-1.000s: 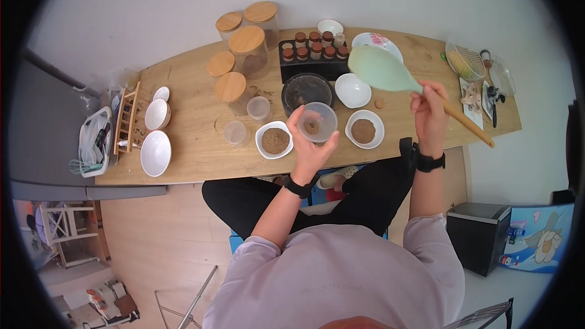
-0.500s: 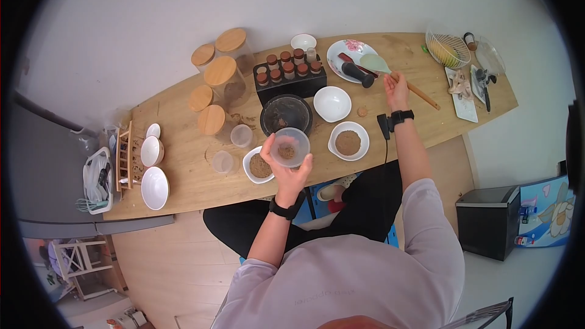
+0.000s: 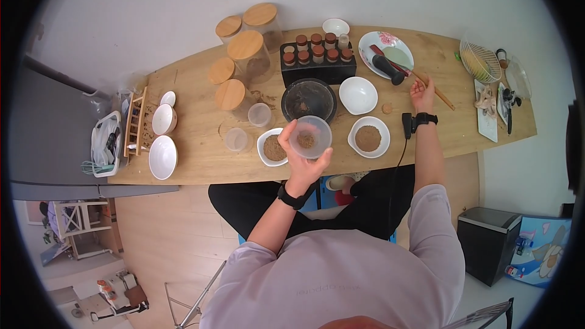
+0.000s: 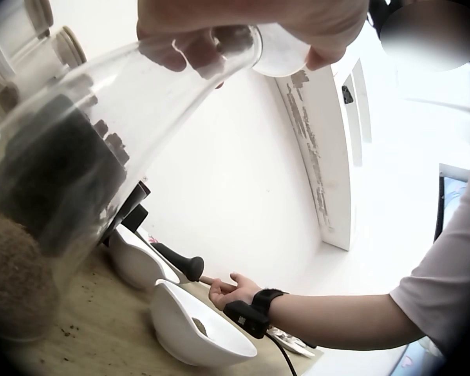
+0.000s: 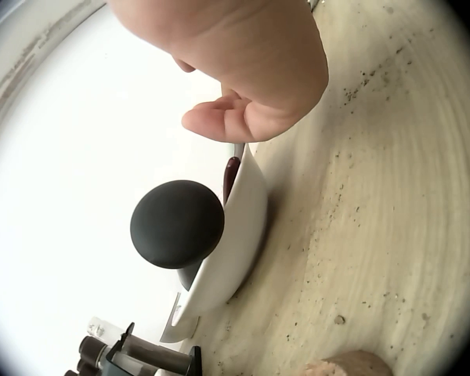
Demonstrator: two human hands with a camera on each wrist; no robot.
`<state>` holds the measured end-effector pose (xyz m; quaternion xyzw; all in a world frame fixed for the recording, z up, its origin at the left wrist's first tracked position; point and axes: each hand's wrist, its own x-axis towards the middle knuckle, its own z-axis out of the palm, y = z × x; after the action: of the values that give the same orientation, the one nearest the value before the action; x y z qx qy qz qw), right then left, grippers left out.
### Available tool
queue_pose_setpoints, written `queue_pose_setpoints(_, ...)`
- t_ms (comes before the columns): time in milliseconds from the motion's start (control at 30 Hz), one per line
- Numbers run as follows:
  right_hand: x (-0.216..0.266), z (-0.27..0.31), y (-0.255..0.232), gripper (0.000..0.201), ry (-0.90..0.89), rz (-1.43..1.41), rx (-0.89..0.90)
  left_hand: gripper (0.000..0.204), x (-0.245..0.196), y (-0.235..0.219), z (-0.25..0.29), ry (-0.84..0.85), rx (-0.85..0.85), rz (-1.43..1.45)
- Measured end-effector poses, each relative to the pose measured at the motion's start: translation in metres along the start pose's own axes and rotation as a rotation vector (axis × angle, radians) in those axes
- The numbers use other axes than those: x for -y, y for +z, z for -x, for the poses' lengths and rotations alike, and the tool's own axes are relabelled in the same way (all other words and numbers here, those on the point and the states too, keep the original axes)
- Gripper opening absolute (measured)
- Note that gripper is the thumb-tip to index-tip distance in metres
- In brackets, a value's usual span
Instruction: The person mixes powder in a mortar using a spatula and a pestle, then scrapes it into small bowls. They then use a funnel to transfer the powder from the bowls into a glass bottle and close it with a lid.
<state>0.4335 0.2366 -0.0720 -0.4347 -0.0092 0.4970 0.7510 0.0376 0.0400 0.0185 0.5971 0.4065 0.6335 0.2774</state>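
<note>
My left hand [image 3: 303, 161] holds a clear plastic cup [image 3: 320, 127] with brown powder at its bottom, above the table's front edge. Behind the cup is a black mortar [image 3: 317, 109]. On the right, my right hand [image 3: 421, 96] has its fingers curled at the wooden handle of a pale green spatula [image 3: 397, 56]. The spatula's head lies on a floral plate [image 3: 369, 61]. A black pestle [image 3: 384, 66] and a dark red handle [image 3: 376, 50] share that plate. In the right wrist view, the pestle's round end [image 5: 177, 224] juts past the plate rim, close to the hand.
White bowls of brown powder [image 3: 368, 139] [image 3: 273, 147] flank the cup; a white bowl [image 3: 358, 95] stands behind. A black rack [image 3: 317, 73] of spice jars and wooden-lidded canisters [image 3: 248, 55] line the back. Two clear cups [image 3: 259, 116] stand left. A wire basket [image 3: 481, 64] is far right.
The right hand has lowered the spatula from high over the table onto the floral plate, uncovering the pestle there. The left hand keeps holding the cup. The head view has shifted.
</note>
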Motion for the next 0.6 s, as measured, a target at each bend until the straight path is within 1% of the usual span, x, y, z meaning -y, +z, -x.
queue_pose_setpoints(133, 0.009, 0.018, -0.010, 0.039, 0.002, -0.067, 0.028, 0.093, -0.002, 0.000, -0.001, -0.001, 0.006, -0.006)
queue_pose_setpoints(233, 0.011, 0.034, -0.015, 0.030, -0.008, -0.014, 0.035, 0.093, -0.002, 0.002, -0.003, 0.003, -0.002, 0.016)
queue_pose_setpoints(333, 0.013, 0.054, -0.036, 0.022, 0.028, 0.096, 0.017, 0.094, -0.003, 0.001, -0.001, -0.003, 0.005, 0.028)
queue_pose_setpoints(433, 0.023, 0.093, -0.051, 0.019, 0.053, 0.134, 0.079, 0.093, 0.001, 0.002, -0.004, 0.036, 0.005, 0.033)
queue_pose_setpoints(467, 0.027, 0.111, -0.046, 0.019, 0.015, 0.194, 0.154, 0.093, 0.001, 0.002, -0.005, 0.051, 0.007, 0.024)
queue_pose_setpoints(533, 0.032, 0.171, -0.008, 0.021, -0.055, 0.313, 0.302, 0.092, 0.000, 0.002, -0.004, 0.046, 0.005, 0.030)
queue_pose_setpoints(600, 0.028, 0.229, 0.040, 0.023, -0.093, 0.598, 0.495, 0.090, -0.001, 0.003, -0.004, 0.017, 0.001, 0.067)
